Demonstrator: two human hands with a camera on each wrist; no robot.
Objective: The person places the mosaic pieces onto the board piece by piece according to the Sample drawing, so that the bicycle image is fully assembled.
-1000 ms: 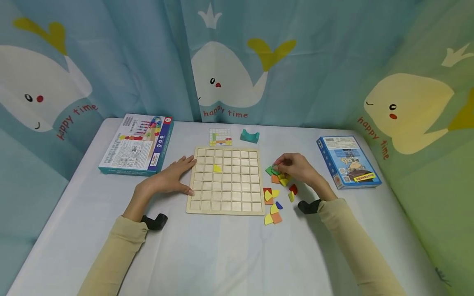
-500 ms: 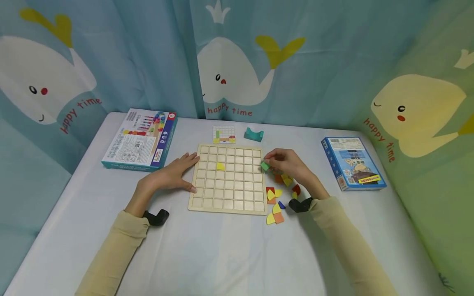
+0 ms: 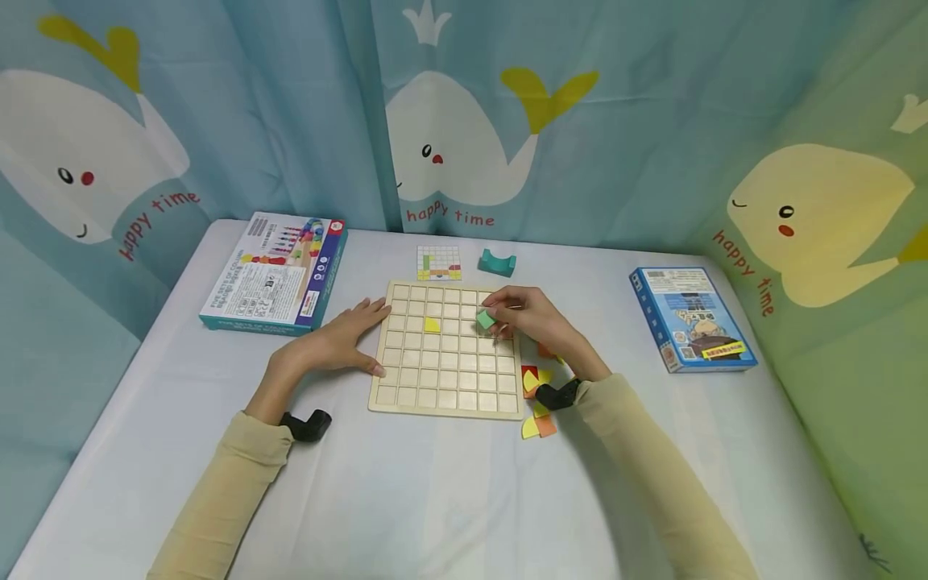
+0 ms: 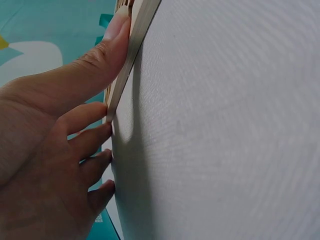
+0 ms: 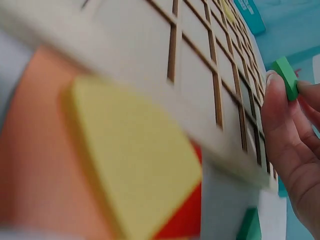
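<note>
A wooden grid board [image 3: 429, 378] lies flat mid-table, with one yellow piece [image 3: 432, 325] in a cell of its upper left part. My left hand [image 3: 333, 342] touches the board's left edge with fingers spread. In the left wrist view, the thumb [image 4: 107, 47] rests on the rim and the fingertips lie along the side. Over the board's upper right cells, my right hand [image 3: 540, 321] pinches a green square tile [image 3: 486, 320] between thumb and fingers. The right wrist view shows this green tile [image 5: 286, 77] held tilted above the grid, apart from it.
Loose yellow, orange and red pieces [image 3: 532, 428] lie right of the board, partly hidden by the right arm. Behind the board are a patterned grid card [image 3: 438, 263] and a teal curved stand [image 3: 497, 263]. Boxes stand at left [image 3: 268, 278] and right [image 3: 692, 318].
My right hand has picked up the green tile from the pile and carried it left over the board. My left hand stays at the board's edge. The head view shifted slightly.
</note>
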